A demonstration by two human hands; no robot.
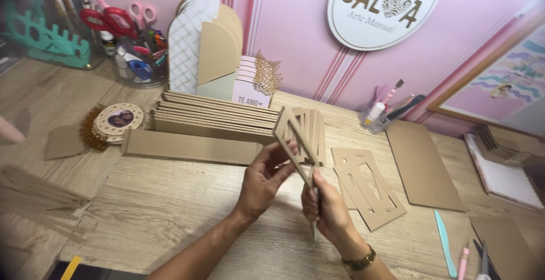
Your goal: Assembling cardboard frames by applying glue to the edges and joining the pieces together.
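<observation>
Cardboard frame (295,138), a cut-out brown piece, is held tilted above the middle of the wooden worktop (164,200). Left hand (262,179) pinches its lower edge with curled fingers; right hand (325,207) grips a thin stick-like tool (313,200) against it. More cut-out frames (366,186) lie just beside, toward the right edge.

Two hands: left hand (262,179), right hand (327,206). One cut-out cardboard frame (294,138) held between them. Two pairs of scissors: one red (108,20), one pink (142,13). One round wall sign (384,6). One teal folding tool (444,242). One flat brown board (421,164). Stacked cardboard strips (216,118) too many and too close to count.
</observation>
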